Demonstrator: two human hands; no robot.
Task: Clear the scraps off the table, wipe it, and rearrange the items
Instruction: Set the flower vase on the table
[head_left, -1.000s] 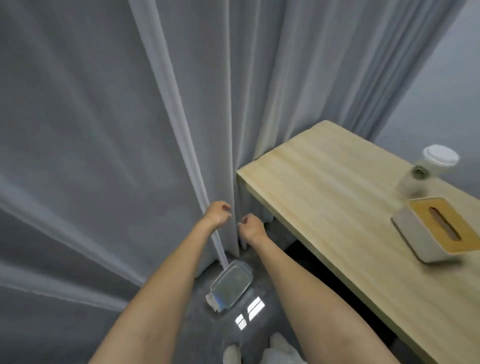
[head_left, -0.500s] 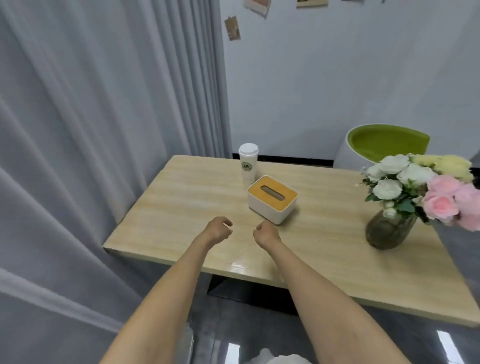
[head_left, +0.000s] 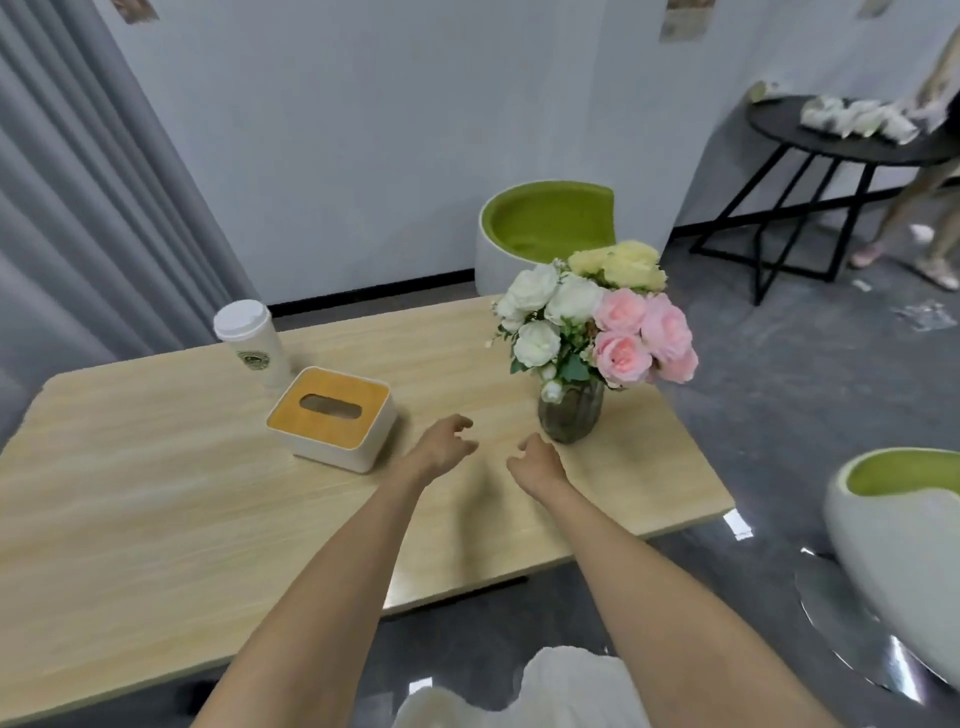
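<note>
Two empty, loosely curled hands, left hand (head_left: 441, 448) and right hand (head_left: 537, 462), have swung from the grey curtain (head_left: 78, 208) to over the pale wooden table (head_left: 156, 493), beside the dark glass flower vase (head_left: 570, 413); rearranging seems next.

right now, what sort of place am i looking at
Probably a lounge or café-style sitting area: a wooden table bearing a lidded paper cup, tissue box and vase of flowers, plus green tub chairs.

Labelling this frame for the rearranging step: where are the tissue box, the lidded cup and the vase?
tissue box (head_left: 332, 427), head view, wooden lid below the slot
lidded cup (head_left: 253, 358), head view, side wall at the logo
vase (head_left: 570, 413), head view, glass body
</note>
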